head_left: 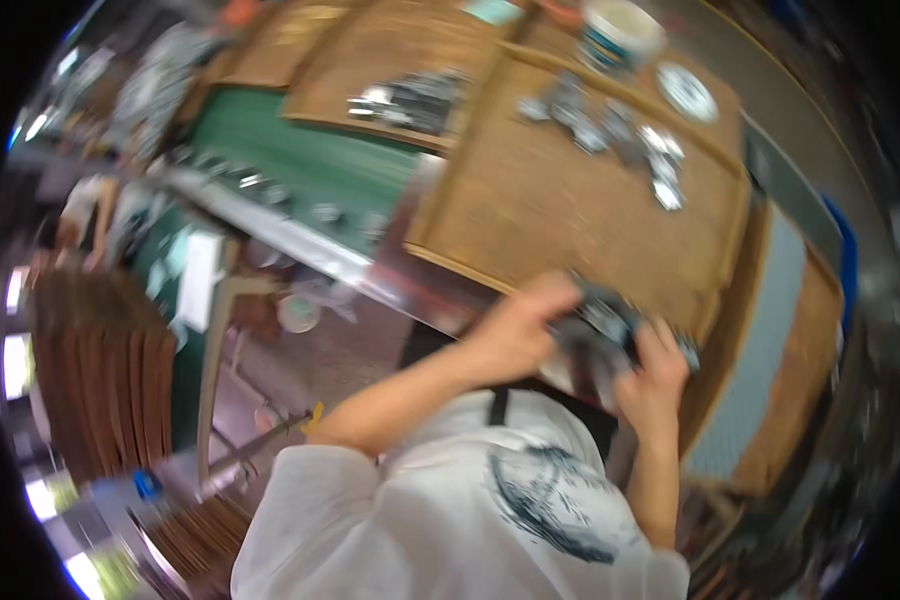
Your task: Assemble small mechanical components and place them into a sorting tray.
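Close to my body, at the near edge of a shallow wooden tray (560, 215), both my hands are around a dark grey, partly shiny piece (602, 322). Motion blur hides its exact kind. My left hand (523, 325) grips it from the left, with the thumb side toward the tray. On the other side my right hand (655, 375) has its fingers curled around the piece's right end. Toward the far side of the tray lie several shiny silver metal parts (662, 165), loosely grouped.
A green conveyor belt (300, 160) at left carries several small metal parts in a row. Beyond it sits another wooden tray (370, 60) with metal parts. A white bucket (620, 35) and round white disc (687, 92) stand far right. Brown trays (100, 370) are stacked at left.
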### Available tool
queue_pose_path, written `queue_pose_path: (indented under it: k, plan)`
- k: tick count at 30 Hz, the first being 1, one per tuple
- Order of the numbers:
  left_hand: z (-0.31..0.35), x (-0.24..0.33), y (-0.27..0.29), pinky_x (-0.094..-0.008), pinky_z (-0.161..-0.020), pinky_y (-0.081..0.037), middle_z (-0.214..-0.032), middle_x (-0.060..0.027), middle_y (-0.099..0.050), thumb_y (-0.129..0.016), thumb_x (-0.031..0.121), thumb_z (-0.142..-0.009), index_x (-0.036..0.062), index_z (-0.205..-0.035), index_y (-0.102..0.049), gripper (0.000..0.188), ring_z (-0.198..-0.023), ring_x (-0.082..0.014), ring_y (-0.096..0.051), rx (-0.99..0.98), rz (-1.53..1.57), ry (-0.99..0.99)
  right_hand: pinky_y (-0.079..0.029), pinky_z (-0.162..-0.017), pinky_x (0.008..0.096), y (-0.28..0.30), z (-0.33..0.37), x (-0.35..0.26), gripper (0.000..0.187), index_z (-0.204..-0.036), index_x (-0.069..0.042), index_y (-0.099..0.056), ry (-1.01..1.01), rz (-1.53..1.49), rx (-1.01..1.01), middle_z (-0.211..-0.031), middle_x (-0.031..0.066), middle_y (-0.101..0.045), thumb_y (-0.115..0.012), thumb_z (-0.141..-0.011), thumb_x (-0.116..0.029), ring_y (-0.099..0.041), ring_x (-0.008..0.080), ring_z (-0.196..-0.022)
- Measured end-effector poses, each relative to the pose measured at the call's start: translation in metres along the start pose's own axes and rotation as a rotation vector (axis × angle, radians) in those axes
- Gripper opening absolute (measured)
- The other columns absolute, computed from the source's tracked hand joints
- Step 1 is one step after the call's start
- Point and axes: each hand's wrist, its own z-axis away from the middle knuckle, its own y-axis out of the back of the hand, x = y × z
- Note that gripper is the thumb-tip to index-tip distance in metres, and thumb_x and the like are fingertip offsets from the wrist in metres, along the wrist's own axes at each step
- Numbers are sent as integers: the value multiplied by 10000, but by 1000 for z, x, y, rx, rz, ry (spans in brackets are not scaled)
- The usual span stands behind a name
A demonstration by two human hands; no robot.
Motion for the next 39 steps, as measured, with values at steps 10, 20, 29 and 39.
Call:
queue_pose_path:
  k: [10, 20, 29, 39]
  plan:
    - [7, -11, -44, -483, -823, -466, -1146, -233, -418, -670, -8, -647, -1, -1145, -458, 541, -1049, -458, -497, 160, -226, -29, -424, -658, 505, -39, 6, 14, 177, -874, 53, -516, -85, 143, 43, -854, 250, -522, -596, -897, -103, -520, 496, -798]
    - [11, -31, -42, -466, -750, -503, -1067, -196, -536, -763, 85, -512, -3, -1101, -516, 645, -961, -415, -577, 86, -230, -222, -476, -777, 320, -17, 13, 15, 452, -1053, 63, -600, -420, -590, -292, -981, 118, -660, -697, -895, -349, -573, 151, -901]
    - [17, -15, -21, -472, -563, -452, -754, -147, -527, -701, 165, -475, 32, -874, -603, 432, -685, -363, -564, -19, -429, -456, -490, -615, 410, -18, 23, 19, 383, -886, -7, -668, -270, -371, -362, -747, 226, -642, -755, -740, -351, -625, 340, -641]
    - [-50, -64, 65, -199, -665, -429, -986, -6, -585, -605, -102, -793, 33, -1303, -595, 528, -782, -78, -530, -19, -400, 312, -477, -678, 314, 154, 132, 170, 246, -1061, -14, -689, -767, 193, 916, -858, 40, -683, -643, -902, -196, -602, 173, -738]
